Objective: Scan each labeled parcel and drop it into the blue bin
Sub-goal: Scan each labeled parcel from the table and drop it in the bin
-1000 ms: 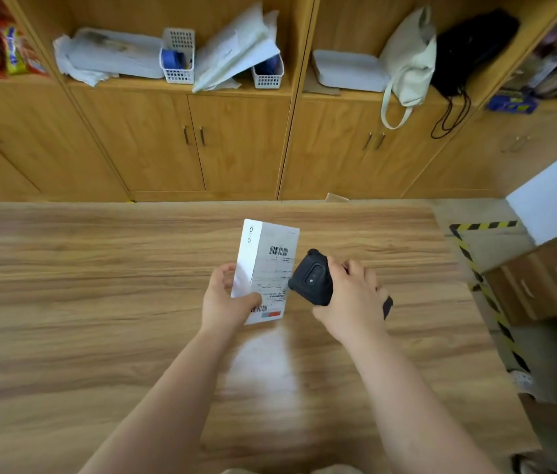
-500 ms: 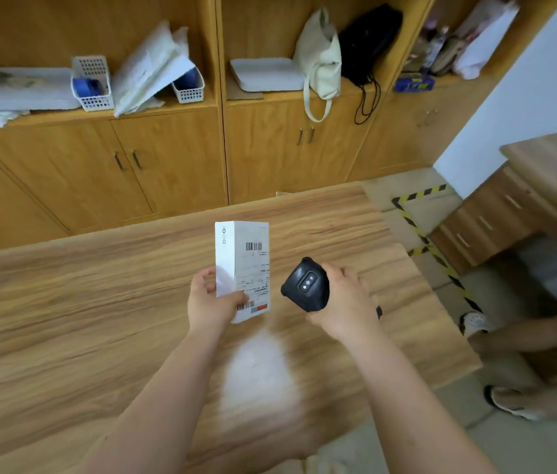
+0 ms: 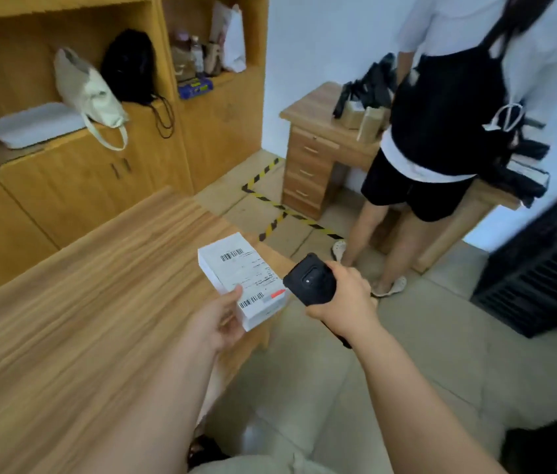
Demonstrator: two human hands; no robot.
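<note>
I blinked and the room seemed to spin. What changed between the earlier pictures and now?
The head turned right: the cupboards slid left, and a person standing at a small desk came into view. The white parcel, upright before, now lies tilted back, label up, near the table's right edge. Unchanged: the left hand holds the parcel, the right hand holds the black scanner beside it.
</note>
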